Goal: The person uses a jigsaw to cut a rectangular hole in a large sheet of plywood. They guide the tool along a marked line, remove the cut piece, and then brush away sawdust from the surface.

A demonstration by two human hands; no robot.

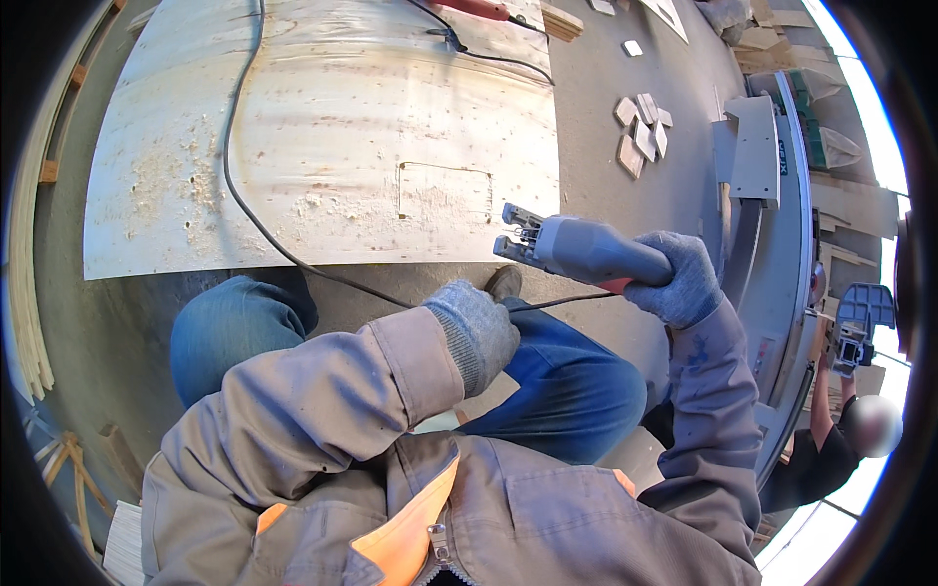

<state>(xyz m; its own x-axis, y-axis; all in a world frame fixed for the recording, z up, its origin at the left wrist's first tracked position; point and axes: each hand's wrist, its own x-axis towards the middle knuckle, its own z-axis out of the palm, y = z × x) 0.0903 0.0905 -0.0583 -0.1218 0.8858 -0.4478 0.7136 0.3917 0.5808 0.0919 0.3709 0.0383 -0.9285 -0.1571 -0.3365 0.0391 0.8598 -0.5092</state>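
My right hand (681, 280), in a grey knit glove, is wrapped round the rear grip of a grey jigsaw (591, 252). The jigsaw is held up in the air, its metal base plate toward the sheet and tilted to the left. My left hand (477, 332), gloved too, is closed round the black power cord (562, 300), which runs on to the jigsaw. Beyond my knees lies a large pale plywood sheet (332, 117). A rectangular outline (446, 168) is marked or cut near its front right edge, with sawdust (166, 186) scattered about.
A red-handled tool (476, 8) with a black cord lies at the sheet's far edge. Small wood offcuts (640, 137) rest on the floor to the right. A table saw (757, 161) stands farther right. Beyond it, a person (816, 469) reaches toward a grey machine (860, 327).
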